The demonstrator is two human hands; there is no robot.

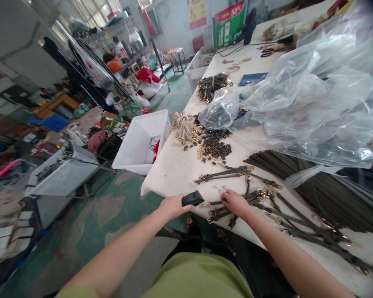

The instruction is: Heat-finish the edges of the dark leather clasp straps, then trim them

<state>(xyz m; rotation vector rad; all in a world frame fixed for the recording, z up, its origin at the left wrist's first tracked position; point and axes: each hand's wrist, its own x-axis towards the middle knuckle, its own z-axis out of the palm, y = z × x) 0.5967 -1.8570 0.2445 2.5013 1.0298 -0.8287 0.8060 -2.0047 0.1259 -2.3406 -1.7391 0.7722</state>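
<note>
My left hand (173,205) is closed around a small black tool (192,199) at the near edge of the white table (174,171). Close to its right, my right hand (235,202) rests with curled fingers on a pile of dark straps with gold buckles (255,198); whether it grips one is unclear. More such straps (224,174) lie just beyond the hands. Farther up the table sit a heap of small dark metal parts (216,147) and a bunch of gold clasps (185,127).
Large clear plastic bags (313,103) cover the table's right side, over a stack of dark strips (329,190). A white plastic bin (143,142) stands on the floor left of the table. Cluttered racks, boxes and a seated person (113,64) fill the far left.
</note>
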